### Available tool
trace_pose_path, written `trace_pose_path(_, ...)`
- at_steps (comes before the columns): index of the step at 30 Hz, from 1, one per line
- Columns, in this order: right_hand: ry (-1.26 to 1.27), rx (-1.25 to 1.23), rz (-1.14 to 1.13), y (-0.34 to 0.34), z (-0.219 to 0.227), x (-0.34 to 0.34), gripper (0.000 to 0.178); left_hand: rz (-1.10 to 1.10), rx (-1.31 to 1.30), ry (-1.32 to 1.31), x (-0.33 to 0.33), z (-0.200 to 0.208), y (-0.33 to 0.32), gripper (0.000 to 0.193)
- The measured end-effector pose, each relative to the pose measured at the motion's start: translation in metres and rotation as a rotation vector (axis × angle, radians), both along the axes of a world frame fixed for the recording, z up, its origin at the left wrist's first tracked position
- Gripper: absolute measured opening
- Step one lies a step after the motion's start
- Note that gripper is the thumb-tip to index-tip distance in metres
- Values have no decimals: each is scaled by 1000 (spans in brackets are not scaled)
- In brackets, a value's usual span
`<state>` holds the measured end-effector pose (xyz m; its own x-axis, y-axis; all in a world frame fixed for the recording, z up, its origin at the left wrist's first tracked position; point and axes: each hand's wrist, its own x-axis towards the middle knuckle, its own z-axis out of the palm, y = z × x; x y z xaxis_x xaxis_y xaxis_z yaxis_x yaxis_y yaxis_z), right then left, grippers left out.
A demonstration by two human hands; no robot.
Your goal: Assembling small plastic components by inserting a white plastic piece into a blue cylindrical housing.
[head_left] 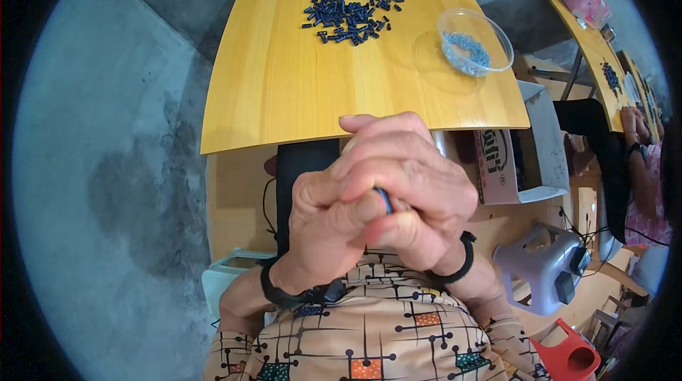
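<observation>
Both my hands are closed together in front of my chest, just off the table's near edge. My left hand [328,219] presses its thumb against a small dark blue piece [384,200]. Only a curved edge of that piece shows between the two thumbs. My right hand [437,200] is wrapped against the left, its thumb beside the same piece. The fingers overlap and hide the rest of it. On the wooden table [270,90] beyond lies a loose pile of short black cylindrical parts [344,15].
A clear round bowl [465,61] of small silvery metal pieces stands at the table's right. An open cardboard box [547,150] sits below that side, near a grey-purple plastic stool [533,267] and a red stool [567,354]. Another person's hands [634,125] rest at a second table, far right.
</observation>
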<state>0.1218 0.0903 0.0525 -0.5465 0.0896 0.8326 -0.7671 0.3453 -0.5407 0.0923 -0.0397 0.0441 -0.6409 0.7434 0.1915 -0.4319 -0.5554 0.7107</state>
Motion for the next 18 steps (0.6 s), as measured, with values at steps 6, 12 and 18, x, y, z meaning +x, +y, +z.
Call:
trace_pose_path(6,-109,-232,-15,2,-11,-3,15,115,26,-117,-3,-10,21,13)
trace_pose_path(12,-192,-386,21,-4,-23,-3,17,151,-68,-43,-8,-11,26,18)
trace_pose_path(18,-221,-445,91,8,-28,3,16,131,-109,-84,-4,-21,32,19)
